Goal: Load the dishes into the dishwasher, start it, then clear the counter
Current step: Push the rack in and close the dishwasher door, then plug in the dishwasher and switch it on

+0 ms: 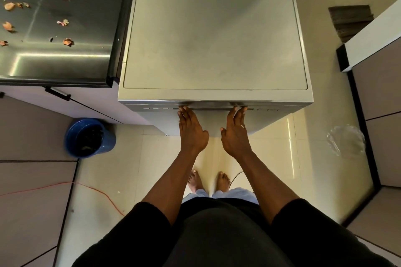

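The person wears a black top (217, 234) with sleeves (138, 223) ending near the elbows, pale blue trousers (236, 194), bare feet (223, 181), and a thin ring (242, 126) on the right hand (235, 134).

No word, brand, number or sign can be read anywhere in the view. The only candidates stand on the narrow dark control strip (156, 109) along the top front edge of the grey, box-shaped metal dishwasher (214, 39). It carries a few small pale rectangular marks (three towards its left end, two or three towards its right), all too small and blurred to tell as letters or symbols. The straight fingertips of the left hand (191, 128) and the right hand (235, 130) lie against the strip nearer its middle and cover those parts of it.
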